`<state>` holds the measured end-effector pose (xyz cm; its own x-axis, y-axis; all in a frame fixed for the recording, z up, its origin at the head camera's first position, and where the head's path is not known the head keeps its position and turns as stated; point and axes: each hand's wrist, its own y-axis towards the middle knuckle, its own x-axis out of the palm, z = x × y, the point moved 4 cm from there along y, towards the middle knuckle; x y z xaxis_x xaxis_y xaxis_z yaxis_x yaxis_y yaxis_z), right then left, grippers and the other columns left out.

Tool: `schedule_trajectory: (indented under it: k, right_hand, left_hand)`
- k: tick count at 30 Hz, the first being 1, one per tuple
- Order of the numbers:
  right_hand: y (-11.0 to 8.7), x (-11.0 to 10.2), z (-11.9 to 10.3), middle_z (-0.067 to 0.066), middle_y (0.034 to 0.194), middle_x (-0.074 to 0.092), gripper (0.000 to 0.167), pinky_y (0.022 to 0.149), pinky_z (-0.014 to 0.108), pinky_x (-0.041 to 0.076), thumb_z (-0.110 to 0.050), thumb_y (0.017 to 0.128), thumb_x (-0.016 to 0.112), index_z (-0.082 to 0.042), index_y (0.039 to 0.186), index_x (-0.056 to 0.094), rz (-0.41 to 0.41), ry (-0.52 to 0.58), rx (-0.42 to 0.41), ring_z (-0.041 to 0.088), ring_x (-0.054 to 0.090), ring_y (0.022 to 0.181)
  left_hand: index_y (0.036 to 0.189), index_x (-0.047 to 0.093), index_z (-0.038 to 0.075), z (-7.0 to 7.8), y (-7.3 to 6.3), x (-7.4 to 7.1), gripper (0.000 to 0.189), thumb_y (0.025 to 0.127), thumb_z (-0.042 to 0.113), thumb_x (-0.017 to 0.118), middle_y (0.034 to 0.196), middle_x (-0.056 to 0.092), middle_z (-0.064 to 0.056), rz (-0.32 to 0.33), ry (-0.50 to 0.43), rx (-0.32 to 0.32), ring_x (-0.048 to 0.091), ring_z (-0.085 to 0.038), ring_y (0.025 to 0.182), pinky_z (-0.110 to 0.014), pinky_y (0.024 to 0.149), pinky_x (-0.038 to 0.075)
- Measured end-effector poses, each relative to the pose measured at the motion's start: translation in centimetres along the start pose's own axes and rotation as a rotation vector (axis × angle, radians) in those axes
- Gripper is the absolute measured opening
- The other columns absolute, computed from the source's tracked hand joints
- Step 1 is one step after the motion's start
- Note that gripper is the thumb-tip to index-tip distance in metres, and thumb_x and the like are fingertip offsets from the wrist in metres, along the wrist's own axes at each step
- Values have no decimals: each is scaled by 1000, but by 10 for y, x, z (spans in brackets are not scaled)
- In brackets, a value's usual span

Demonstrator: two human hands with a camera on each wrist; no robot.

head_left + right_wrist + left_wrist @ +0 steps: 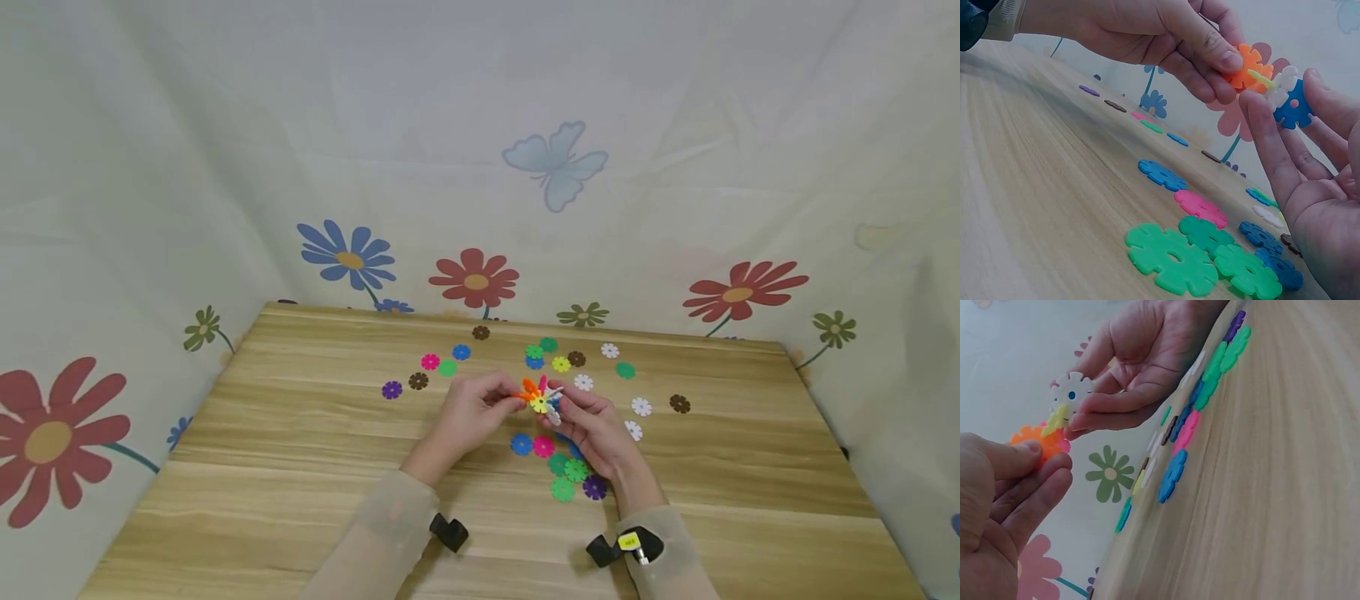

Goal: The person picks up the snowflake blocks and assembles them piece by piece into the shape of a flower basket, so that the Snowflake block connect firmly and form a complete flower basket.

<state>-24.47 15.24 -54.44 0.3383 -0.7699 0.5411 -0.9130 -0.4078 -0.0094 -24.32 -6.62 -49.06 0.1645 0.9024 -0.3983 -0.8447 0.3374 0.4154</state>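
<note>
I have the left hand [477,410] pinching the orange end of a joined snowflake-disc cluster [1249,67] between thumb and fingers. My right hand [600,429] has its fingers clamped on the other end, at the white disc [1072,384] and blue disc [1300,117]; a yellow disc [540,405] sits between. I see the cluster held above the counter [300,433], where a loose pink disc [543,439] lies just beside another blue one.

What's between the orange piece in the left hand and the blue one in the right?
A yellow piece, then a white piece; the right wrist view shows both.
</note>
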Motion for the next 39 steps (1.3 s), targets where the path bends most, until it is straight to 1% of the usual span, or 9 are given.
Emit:
schedule_trajectory:
  k: [4, 8, 15, 22, 27, 30, 32, 36, 39]
  right_hand:
    - [-1, 0, -1, 6, 135, 76, 29, 99, 38, 62, -9, 112, 63, -11, 137, 77, -20, -19, 9, 22, 79, 110]
    - [-2, 1, -1, 6, 136, 75, 30, 99, 37, 62, -10, 112, 62, -12, 138, 77, -45, -43, 9, 20, 77, 112]
    - [-3, 1, -3, 4, 136, 76, 30, 98, 34, 62, -8, 113, 59, -15, 135, 79, -58, 20, -27, 19, 78, 110]
    - [-1, 2, -5, 7, 123, 80, 29, 92, 32, 64, -13, 116, 54, -14, 131, 79, -26, 12, 1, 19, 80, 102]
    - [0, 3, -5, 6, 114, 81, 25, 90, 32, 64, -13, 117, 52, -13, 130, 73, -28, -36, 6, 19, 80, 98]
    - [1, 3, -5, 5, 110, 80, 20, 93, 33, 64, -13, 116, 52, -13, 127, 69, -28, -31, 1, 20, 80, 97]
    - [1, 3, -5, 5, 109, 79, 18, 95, 35, 64, -11, 116, 52, -12, 126, 67, -29, -13, -8, 21, 80, 98]
    - [1, 2, -4, 6, 105, 78, 17, 98, 39, 63, -7, 115, 52, -13, 122, 66, -21, 14, -23, 23, 80, 100]
    - [1, 1, -4, 5, 102, 76, 17, 100, 41, 62, -5, 114, 54, -14, 118, 67, -12, 11, -23, 21, 80, 98]
  left_hand:
    - [100, 78, 2, 1, 0, -1, 3, 101, 5, 79, 97, 81, -5, -30, 7, 13, 76, -10, 86, -26, 77, 65]
    - [97, 78, 5, 3, -1, -1, 3, 100, 5, 79, 96, 80, -2, -47, 18, 23, 75, -10, 85, -26, 77, 64]
    - [98, 78, 3, 9, 0, 3, 4, 98, 0, 80, 95, 80, -5, 6, 52, 50, 75, -11, 85, -25, 79, 64]
    - [107, 72, 4, 4, 2, 11, 8, 101, 1, 77, 100, 79, -6, -31, 38, -13, 76, -13, 89, -24, 81, 64]
    - [108, 74, 6, 1, 3, 8, 8, 102, 4, 77, 101, 79, -4, -48, 50, -37, 76, -13, 90, -26, 82, 64]
    - [109, 75, 10, -5, 4, 2, 6, 103, 8, 78, 99, 79, 1, -40, 77, -74, 75, -10, 89, -26, 81, 63]
    - [109, 76, 11, -9, 5, -6, 6, 103, 12, 78, 99, 79, 3, -26, 96, -126, 74, -10, 89, -28, 81, 63]
    - [110, 76, 13, -20, 3, -32, 10, 103, 19, 79, 100, 77, 4, 33, 163, -251, 72, -12, 90, -34, 82, 63]
    - [113, 75, 11, -31, 1, -56, 16, 101, 20, 81, 102, 76, 2, 74, 226, -308, 71, -16, 90, -38, 82, 61]
